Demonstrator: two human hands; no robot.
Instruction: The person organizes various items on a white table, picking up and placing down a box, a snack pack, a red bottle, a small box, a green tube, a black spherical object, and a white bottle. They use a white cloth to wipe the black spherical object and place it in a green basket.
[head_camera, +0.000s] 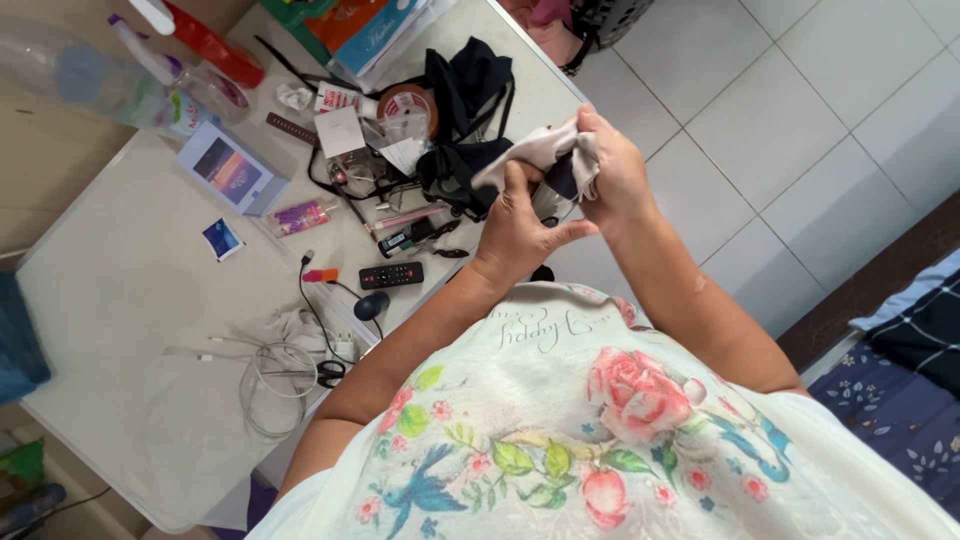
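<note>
My left hand (517, 225) and my right hand (612, 170) meet in front of my chest, just past the edge of a white table (110, 290). Between them is a dark, rounded object (556, 192), mostly hidden. A beige cloth (540, 148) is draped over it, and my right hand closes on that cloth from above. My left hand grips the dark object from below, thumb stretched toward the right wrist. What the dark object is, I cannot tell.
The table is cluttered: a black bag with straps (465, 100), a roll of tape (405, 105), a black remote (391, 274), a small book (230, 170), spray bottles (150, 80), coiled white cables (275, 375), scissors (328, 372). White floor tiles (780, 120) lie right, patterned bedding (900, 390) far right.
</note>
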